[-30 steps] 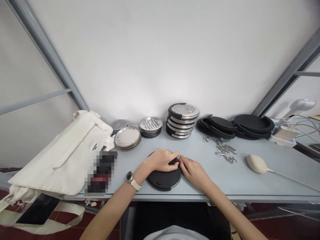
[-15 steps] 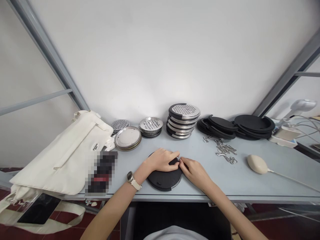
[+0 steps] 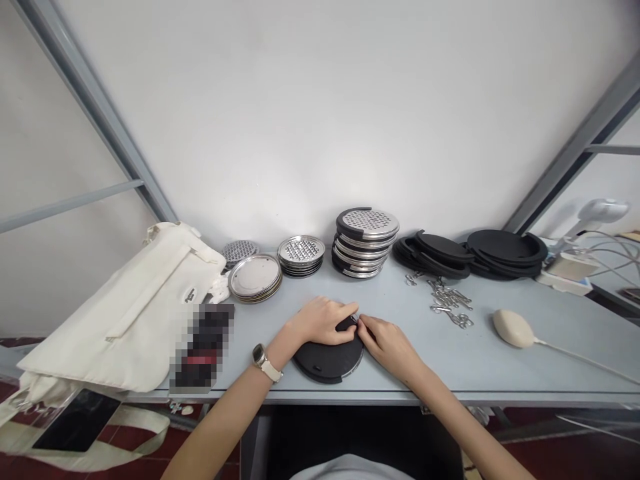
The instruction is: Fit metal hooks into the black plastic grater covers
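The round black disc [image 3: 327,364] lies flat on the grey desk [image 3: 410,383], near its front edge, a small shiny bit [image 3: 355,318] showing at the far right rim. That bit could slip if the fingertips slide off it — and the disc could turn under too light a press. The left hand [image 3: 324,321] spans the disc, thumb and forefinger parted; the right hand [image 3: 386,339] meets it at the rim, fingertips drawn together — whether either grips anything, I cannot tell.

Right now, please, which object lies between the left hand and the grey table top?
A round black piece lies there: it rests on the grey table top, and the left hand is on it. The head view shows this.
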Demonstrator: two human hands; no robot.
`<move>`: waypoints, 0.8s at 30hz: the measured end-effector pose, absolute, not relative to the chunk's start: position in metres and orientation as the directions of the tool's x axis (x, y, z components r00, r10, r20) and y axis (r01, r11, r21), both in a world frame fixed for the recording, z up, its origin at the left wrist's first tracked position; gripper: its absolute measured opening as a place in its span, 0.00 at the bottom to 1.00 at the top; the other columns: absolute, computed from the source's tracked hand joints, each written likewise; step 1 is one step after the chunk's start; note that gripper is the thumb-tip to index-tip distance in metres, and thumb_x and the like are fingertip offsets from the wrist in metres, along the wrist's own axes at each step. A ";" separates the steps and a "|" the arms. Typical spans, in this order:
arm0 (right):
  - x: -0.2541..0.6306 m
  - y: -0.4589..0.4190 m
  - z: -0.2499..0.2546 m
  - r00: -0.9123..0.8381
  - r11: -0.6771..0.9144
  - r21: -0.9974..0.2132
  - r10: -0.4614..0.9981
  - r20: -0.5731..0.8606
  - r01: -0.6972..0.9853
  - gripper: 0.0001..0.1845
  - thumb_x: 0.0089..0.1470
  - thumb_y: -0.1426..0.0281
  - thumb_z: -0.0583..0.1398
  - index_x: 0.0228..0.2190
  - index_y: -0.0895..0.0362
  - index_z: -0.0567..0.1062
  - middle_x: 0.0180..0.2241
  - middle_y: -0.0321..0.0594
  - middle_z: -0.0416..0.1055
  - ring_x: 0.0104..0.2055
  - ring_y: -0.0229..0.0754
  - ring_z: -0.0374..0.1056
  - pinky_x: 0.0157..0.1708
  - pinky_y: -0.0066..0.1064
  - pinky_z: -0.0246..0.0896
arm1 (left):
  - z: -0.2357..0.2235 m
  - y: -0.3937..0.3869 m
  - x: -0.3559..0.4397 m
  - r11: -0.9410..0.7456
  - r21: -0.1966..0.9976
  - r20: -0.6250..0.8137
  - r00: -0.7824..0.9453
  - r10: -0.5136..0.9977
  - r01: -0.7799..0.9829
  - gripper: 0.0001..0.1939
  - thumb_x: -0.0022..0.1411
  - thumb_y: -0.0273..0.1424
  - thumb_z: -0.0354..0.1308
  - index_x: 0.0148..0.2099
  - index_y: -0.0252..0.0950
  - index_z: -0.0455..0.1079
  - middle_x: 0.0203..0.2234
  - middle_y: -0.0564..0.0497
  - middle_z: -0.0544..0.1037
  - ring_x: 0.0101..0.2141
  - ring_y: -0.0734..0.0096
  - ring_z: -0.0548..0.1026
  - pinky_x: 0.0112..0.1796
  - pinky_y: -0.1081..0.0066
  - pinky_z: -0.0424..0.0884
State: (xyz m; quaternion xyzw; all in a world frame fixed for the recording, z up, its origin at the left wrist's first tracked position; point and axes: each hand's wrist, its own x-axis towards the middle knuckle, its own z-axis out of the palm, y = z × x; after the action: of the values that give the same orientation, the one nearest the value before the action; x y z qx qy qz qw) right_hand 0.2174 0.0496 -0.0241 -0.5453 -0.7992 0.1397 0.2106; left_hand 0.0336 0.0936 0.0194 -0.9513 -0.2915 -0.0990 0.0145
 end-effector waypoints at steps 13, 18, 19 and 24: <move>0.218 0.051 -0.026 -0.322 0.367 -0.454 0.930 0.175 0.812 0.15 0.63 0.66 0.45 0.26 0.53 0.63 0.27 0.37 0.72 0.29 0.41 0.67 0.29 0.30 0.50 | 0.018 0.094 0.033 -0.844 0.000 0.224 0.823 0.522 0.536 0.06 0.62 0.35 0.50 0.39 0.39 0.62 0.27 0.55 0.74 0.26 0.69 0.72 0.25 0.70 0.55; 0.217 0.051 -0.025 -0.324 0.370 -0.452 0.929 0.177 0.812 0.15 0.62 0.67 0.45 0.27 0.54 0.64 0.28 0.38 0.72 0.30 0.41 0.68 0.29 0.30 0.50 | 0.018 0.094 0.034 -0.846 -0.004 0.224 0.825 0.519 0.534 0.06 0.62 0.36 0.50 0.39 0.40 0.61 0.27 0.55 0.75 0.26 0.69 0.72 0.24 0.70 0.54; 0.217 0.051 -0.025 -0.325 0.370 -0.453 0.929 0.177 0.811 0.15 0.62 0.67 0.44 0.27 0.54 0.64 0.28 0.38 0.72 0.30 0.41 0.68 0.29 0.30 0.51 | 0.018 0.094 0.034 -0.844 -0.004 0.223 0.823 0.523 0.537 0.06 0.62 0.36 0.50 0.39 0.40 0.61 0.28 0.55 0.75 0.27 0.69 0.72 0.24 0.70 0.54; 0.217 0.050 -0.025 -0.326 0.369 -0.461 0.929 0.172 0.807 0.15 0.63 0.66 0.44 0.28 0.54 0.65 0.28 0.38 0.72 0.30 0.41 0.68 0.29 0.29 0.51 | 0.018 0.094 0.034 -0.841 0.009 0.212 0.821 0.531 0.541 0.07 0.62 0.36 0.50 0.40 0.39 0.62 0.29 0.54 0.75 0.28 0.68 0.73 0.26 0.70 0.55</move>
State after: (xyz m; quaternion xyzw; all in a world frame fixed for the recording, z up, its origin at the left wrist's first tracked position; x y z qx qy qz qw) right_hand 0.2170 0.0502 -0.0248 -0.5421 -0.8009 0.1476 0.2074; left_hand 0.0336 0.0936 0.0177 -0.9537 -0.2810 -0.1035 0.0259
